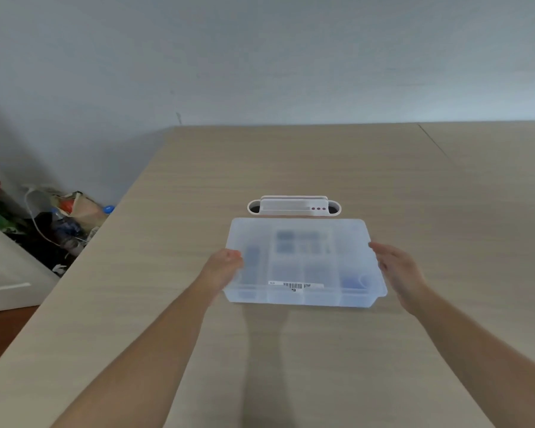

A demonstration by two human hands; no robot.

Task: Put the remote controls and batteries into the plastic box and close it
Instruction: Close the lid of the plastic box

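A translucent plastic box with its lid on lies on the wooden table in front of me. Dark blurred shapes, remote controls and batteries, show through the lid in several compartments. A barcode label sits near its front edge. My left hand touches the box's left side, fingers curled against the lid edge. My right hand hovers flat just beside the right edge, fingers together, holding nothing.
A white cable-port insert with three red dots is set in the table just behind the box. Off the table's left edge, on the floor, lie bags and bottles and a white cabinet.
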